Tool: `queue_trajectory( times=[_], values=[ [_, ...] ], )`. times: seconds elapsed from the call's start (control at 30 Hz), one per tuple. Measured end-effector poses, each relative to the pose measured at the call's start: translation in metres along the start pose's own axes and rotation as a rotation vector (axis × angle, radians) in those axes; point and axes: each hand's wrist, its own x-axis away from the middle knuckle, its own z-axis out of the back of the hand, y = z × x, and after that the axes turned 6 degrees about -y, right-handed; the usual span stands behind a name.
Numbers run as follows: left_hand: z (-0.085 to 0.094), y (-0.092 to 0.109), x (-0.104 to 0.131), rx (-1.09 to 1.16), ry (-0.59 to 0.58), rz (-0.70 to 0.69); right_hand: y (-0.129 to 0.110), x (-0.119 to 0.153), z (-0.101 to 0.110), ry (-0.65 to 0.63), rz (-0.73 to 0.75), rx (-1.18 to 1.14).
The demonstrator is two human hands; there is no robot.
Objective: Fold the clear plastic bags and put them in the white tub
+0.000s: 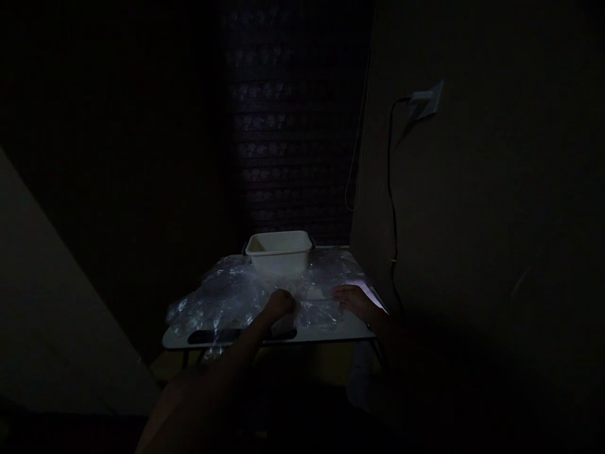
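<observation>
Clear plastic wrapping lies crumpled over much of a small white table in a very dark room. My left hand is closed at the middle of the table, gripping part of the plastic. To its right, my right hand has its fingers stretched out toward the left, resting at the plastic's right part. A pale flat patch shows between the two hands, too dim to make out. Behind them stands a white rectangular basin with dark handles.
A plug sits in a wall outlet at the right, and its black cable hangs down beside the table. Behind the table are dark blinds with a looped cord. A pale panel slants at the left.
</observation>
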Motion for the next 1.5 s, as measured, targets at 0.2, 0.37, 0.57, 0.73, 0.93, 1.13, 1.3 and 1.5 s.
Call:
queue_trajectory(
  times=[0.2,0.37,0.57,0.73,0.93,1.13,1.3,1.5],
  values=[
    [-0.020,-0.006,0.007,-0.415,0.083,-0.172,-0.005,0.001,0.000,0.204,0.186,0.415],
    [-0.044,-0.019,0.012,-0.896,0.053,-0.366,-0.003,0.016,-0.020,-0.013,0.386,0.904],
    [-0.056,-0.022,0.014,-0.990,0.070,-0.306,0.001,0.023,-0.047,-0.163,0.467,1.079],
    [-0.053,-0.015,0.019,-1.001,-0.009,-0.274,0.009,0.026,-0.072,-0.277,0.449,1.127],
    [-0.054,-0.014,0.020,-1.010,-0.010,-0.258,0.017,0.027,-0.074,-0.271,0.361,1.166],
    [-0.058,-0.020,0.017,-1.018,0.067,-0.250,0.020,0.029,-0.063,-0.239,0.363,1.222],
    [-0.058,-0.019,0.018,-0.993,0.090,-0.255,0.023,0.033,-0.048,-0.183,0.367,1.246],
    [-0.058,-0.016,0.019,-0.991,0.068,-0.231,0.033,0.034,-0.025,-0.121,0.350,1.231]
  ],
)
